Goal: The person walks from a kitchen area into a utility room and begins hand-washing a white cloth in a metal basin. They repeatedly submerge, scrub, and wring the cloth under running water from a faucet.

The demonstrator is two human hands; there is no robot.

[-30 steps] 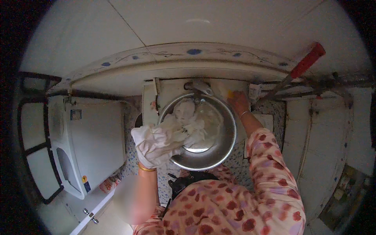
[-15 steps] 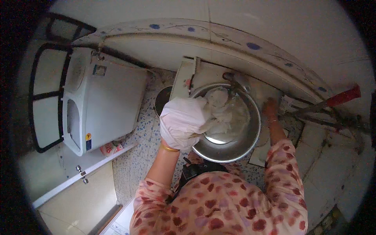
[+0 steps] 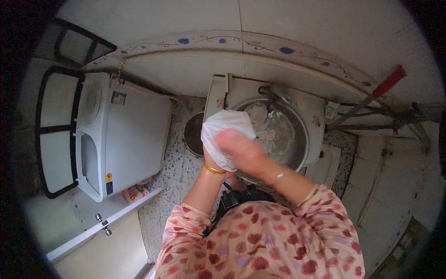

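A: In the head view, where is the white cloth (image 3: 232,122) staying?
B: It is hanging over the left hand (image 3: 211,159), above the left rim of the metal basin (image 3: 304,151). It is hiding also a part of the left edge of the white slab (image 3: 304,98).
A: And how are the fingers standing?
B: The left fingers are hiding inside the cloth, so I cannot tell if they are apart or together. The right hand (image 3: 242,149) is lying across the cloth and is looking blurred; if its fingers are clamping the fabric, I cannot tell.
A: What is the basin containing?
B: A pale bundle (image 3: 257,114) is lying near its far rim. Behind it, a tap (image 3: 275,95) is standing near the far edge of the slab.
A: Are you seeing any labels?
B: Yes. The white appliance (image 3: 137,135), to the left of the slab, is carrying a dark square label (image 3: 119,98) near its far left corner. A sticker, yellow and dark blue (image 3: 109,182), is sitting near its near left corner. Their print is appearing too small for reading.
A: Any other markings?
B: A red-and-white packet (image 3: 134,194) is lying beside the near edge of the appliance; its print is also unclear. Near the right edge of the slab, a floral motif (image 3: 317,121) is showing.
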